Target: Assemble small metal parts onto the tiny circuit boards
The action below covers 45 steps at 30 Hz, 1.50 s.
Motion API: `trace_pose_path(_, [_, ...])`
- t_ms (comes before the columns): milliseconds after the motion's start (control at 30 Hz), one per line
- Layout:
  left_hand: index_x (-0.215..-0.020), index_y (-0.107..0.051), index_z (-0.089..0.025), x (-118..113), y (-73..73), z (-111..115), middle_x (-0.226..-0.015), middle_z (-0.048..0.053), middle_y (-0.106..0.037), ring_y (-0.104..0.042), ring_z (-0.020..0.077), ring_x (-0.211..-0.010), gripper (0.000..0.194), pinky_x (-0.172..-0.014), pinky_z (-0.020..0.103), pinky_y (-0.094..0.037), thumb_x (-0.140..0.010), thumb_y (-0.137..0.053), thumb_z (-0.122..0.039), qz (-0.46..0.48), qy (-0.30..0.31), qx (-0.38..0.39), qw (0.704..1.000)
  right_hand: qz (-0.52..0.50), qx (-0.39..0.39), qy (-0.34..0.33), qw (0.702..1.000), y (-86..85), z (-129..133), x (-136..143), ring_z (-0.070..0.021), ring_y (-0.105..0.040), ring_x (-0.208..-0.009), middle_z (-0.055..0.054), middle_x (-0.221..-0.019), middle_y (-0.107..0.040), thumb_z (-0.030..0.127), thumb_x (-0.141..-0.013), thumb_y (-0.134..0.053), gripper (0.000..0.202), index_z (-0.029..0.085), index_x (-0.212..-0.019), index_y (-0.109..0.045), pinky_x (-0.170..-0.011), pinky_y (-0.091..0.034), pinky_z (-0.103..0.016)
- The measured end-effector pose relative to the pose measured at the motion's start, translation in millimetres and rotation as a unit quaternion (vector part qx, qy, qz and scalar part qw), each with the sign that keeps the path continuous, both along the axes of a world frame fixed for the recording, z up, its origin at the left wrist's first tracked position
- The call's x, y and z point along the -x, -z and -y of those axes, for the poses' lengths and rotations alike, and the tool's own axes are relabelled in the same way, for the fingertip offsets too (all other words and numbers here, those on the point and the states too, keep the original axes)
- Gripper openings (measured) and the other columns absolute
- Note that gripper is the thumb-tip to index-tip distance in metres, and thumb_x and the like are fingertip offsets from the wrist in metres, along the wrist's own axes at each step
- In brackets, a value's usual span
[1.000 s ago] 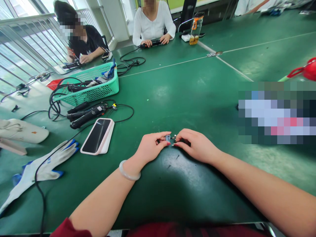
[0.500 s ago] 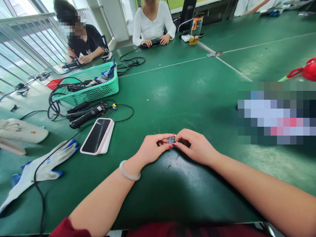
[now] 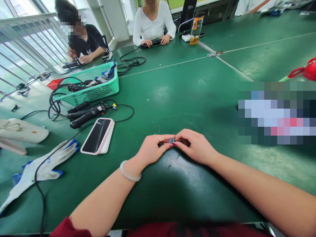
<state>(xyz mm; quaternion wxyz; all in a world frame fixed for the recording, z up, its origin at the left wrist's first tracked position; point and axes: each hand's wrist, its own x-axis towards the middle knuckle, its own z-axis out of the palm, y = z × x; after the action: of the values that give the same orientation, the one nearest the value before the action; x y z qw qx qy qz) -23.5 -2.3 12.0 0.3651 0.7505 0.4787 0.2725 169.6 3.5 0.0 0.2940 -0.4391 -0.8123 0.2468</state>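
Between my fingertips sits a small circuit board [image 3: 171,140], greyish blue with tiny parts on its face. My left hand [image 3: 151,149] pinches its left side between thumb and fingers. From the other side, my right hand [image 3: 196,146] closes its thumb and fingertips on the right edge. The fingers cover much of the board, so its outline is only partly visible. Both hands are low over the green table [image 3: 187,184], and a pale bangle [image 3: 129,171] circles my left wrist.
Left of my hands lie a phone [image 3: 96,136], a white-and-blue glove [image 3: 46,164] and black corded tools [image 3: 87,115]. Behind them stands a green basket [image 3: 91,92] holding cables and gloves. Two people sit across the table, near a bottle [image 3: 196,31]. A red object [image 3: 309,69] is at right.
The circuit board looks slightly more tilted and less of its face shows between my fingers. Both hands stay in nearly the same place.
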Motion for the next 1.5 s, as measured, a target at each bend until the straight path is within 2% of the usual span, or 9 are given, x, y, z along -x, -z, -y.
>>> trace_pose_path(200, [-0.111, -0.067, -0.026, 1, 1.1, 0, -0.099, 0.002, -0.073, -0.066, 0.0162, -0.083, 0.030, -0.081, 0.029, -0.051, -0.083, -0.058, -0.027, -0.030, 0.008, -0.042, 0.999, 0.004, 0.004, 0.015, 1.000, 0.1, 0, 0, -0.0120, -0.053, -0.063, -0.001, -0.075, -0.061, 0.029, -0.084, -0.056, 0.011, 0.021, -0.079, -0.061, -0.060, -0.043, -0.025])
trace_pose_path(767, [-0.116, -0.060, -0.024, -3, -6.1, 4, -0.077, -0.002, -0.067, -0.061, 0.0123, -0.074, 0.036, -0.079, 0.026, -0.046, -0.080, -0.056, -0.022, -0.047, 0.024, -0.056, 0.997, -0.001, -0.017, -0.028, 0.999, 0.3, 0, 0, -0.0135, -0.060, -0.073, -0.002, -0.080, -0.065, 0.025, -0.086, -0.054, 0.012, 0.021, -0.086, -0.065, -0.066, -0.048, -0.025])
trace_pose_path(933, [-0.112, -0.061, -0.022, 1, -2.3, 0, -0.069, -0.003, -0.062, -0.056, 0.0102, -0.066, 0.032, -0.073, 0.024, -0.047, -0.080, -0.054, -0.021, -0.035, -0.015, -0.061, 0.997, 0.024, -0.004, -0.008, 1.000, -0.6, -7, -6, -0.0165, -0.063, -0.083, -0.004, -0.090, -0.069, 0.024, -0.087, -0.051, 0.018, 0.022, -0.094, -0.068, -0.076, -0.050, -0.031])
trace_pose_path(1100, [-0.098, -0.066, -0.020, 5, 0.2, -4, -0.064, -0.002, -0.057, -0.053, 0.0101, -0.062, 0.023, -0.068, 0.024, -0.046, -0.080, -0.052, -0.019, -0.039, -0.048, -0.069, 0.996, 0.071, 0.008, 0.011, 0.997, 4.8, -14, -14, -0.0196, -0.063, -0.089, -0.004, -0.098, -0.067, 0.027, -0.081, -0.060, 0.023, 0.023, -0.102, -0.067, -0.082, -0.051, -0.035])
trace_pose_path(1233, [-0.096, -0.065, -0.020, 3, 0.5, -4, -0.065, -0.003, -0.057, -0.052, 0.0096, -0.063, 0.020, -0.067, 0.023, -0.045, -0.080, -0.052, -0.020, -0.030, -0.059, -0.059, 0.996, 0.109, 0.002, 0.009, 0.994, 6.3, -13, -11, -0.0208, -0.061, -0.096, -0.004, -0.103, -0.067, 0.026, -0.081, -0.061, 0.027, 0.023, -0.108, -0.066, -0.089, -0.049, -0.037])
trace_pose_path(1333, [-0.098, -0.064, -0.020, 2, 1.1, -3, -0.069, -0.002, -0.059, -0.054, 0.0101, -0.065, 0.020, -0.069, 0.023, -0.046, -0.082, -0.053, -0.023, -0.021, -0.068, -0.050, 0.996, 0.124, -0.004, 0.005, 0.992, 6.1, -12, -7, -0.0203, -0.060, -0.095, -0.004, -0.101, -0.066, 0.027, -0.083, -0.059, 0.023, 0.023, -0.104, -0.067, -0.087, -0.049, -0.037])
trace_pose_path(1500, [-0.101, -0.064, -0.021, 2, 2.5, -5, -0.076, 0.000, -0.063, -0.056, 0.0110, -0.068, 0.022, -0.068, 0.023, -0.046, -0.083, -0.052, -0.024, -0.016, -0.073, -0.037, 0.997, 0.123, -0.011, 0.002, 0.992, 7.0, -15, -5, -0.0184, -0.060, -0.088, -0.003, -0.091, -0.065, 0.028, -0.086, -0.055, 0.013, 0.023, -0.086, -0.067, -0.081, -0.049, -0.034])
